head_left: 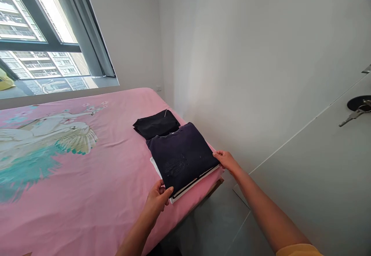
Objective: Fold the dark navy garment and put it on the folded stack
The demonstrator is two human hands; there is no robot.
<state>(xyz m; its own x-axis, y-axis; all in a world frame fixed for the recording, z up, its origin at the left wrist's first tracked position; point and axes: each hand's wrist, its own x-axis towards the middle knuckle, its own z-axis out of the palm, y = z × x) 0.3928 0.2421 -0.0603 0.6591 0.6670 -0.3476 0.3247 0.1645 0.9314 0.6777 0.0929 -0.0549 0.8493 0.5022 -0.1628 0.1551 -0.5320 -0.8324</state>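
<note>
A folded dark navy T-shirt (185,155) lies on top of a small stack of folded clothes near the bed's corner. White and black edges of the clothes beneath (188,186) show along its near side. My left hand (159,198) pinches the shirt's near left corner between thumb and fingers. At the near right corner, my right hand (227,160) grips the shirt's edge, thumb on top. Faint print or stitching marks the shirt's front. Just beyond the stack sits a folded black garment (156,124), touching or close to the shirt's collar end.
Pink bedding (116,194) with a white and teal bird print covers the bed. A grey-white wall (246,74) runs close along the right. The door lock with hanging keys (358,113) is at the far right. A window (43,43) stands at upper left; grey floor (214,217) lies below.
</note>
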